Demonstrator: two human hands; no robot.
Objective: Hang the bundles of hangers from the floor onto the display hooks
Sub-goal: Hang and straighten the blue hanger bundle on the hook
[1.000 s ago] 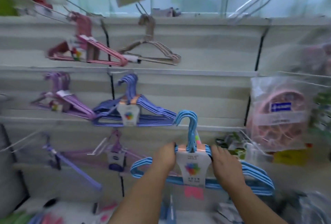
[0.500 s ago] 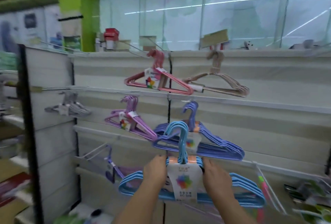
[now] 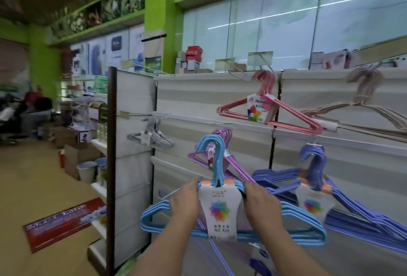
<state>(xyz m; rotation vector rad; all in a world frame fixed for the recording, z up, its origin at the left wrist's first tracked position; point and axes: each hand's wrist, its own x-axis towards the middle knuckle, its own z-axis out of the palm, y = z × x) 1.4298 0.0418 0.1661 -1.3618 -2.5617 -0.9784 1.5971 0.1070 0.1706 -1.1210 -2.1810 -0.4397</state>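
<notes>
We hold a light-blue hanger bundle [image 3: 286,220] up in front of the slatted display wall [image 3: 198,99].

Our left hand [image 3: 185,203] and right hand [image 3: 262,205] each grip a shoulder of the bundle, either side of its white card label [image 3: 221,209]; its hooks point up, free of any peg. Behind it hang a purple bundle [image 3: 222,143], a violet-blue bundle [image 3: 352,209] to the right, and a pink bundle [image 3: 286,112] above.

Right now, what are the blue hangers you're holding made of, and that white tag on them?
The blue hangers look like thin wire with a smooth, slightly shiny plastic coating: slim rods, even colour, though the metal inside is a guess. The white tag looks like glossy printed card, flat and stiff.
</notes>
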